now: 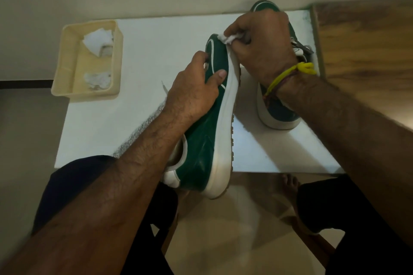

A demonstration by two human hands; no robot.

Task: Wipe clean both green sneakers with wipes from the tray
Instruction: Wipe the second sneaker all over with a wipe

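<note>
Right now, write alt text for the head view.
The left hand holds a green sneaker while the right hand rubs a white wipe on its toe; a second sneaker and wipe tray sit on the table.

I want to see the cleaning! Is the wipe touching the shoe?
Touching. The head view shows the right hand pressing the wipe onto the held sneaker at its toe.

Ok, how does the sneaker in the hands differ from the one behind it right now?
The held sneaker is lifted and tipped on its side, white sole edge facing right; the other sneaker sits flat on the white table. The left hand grips the held one while the right hand presses a wipe to its toe; the other is untouched and largely hidden behind the right arm. Both are green with white soles.
</note>
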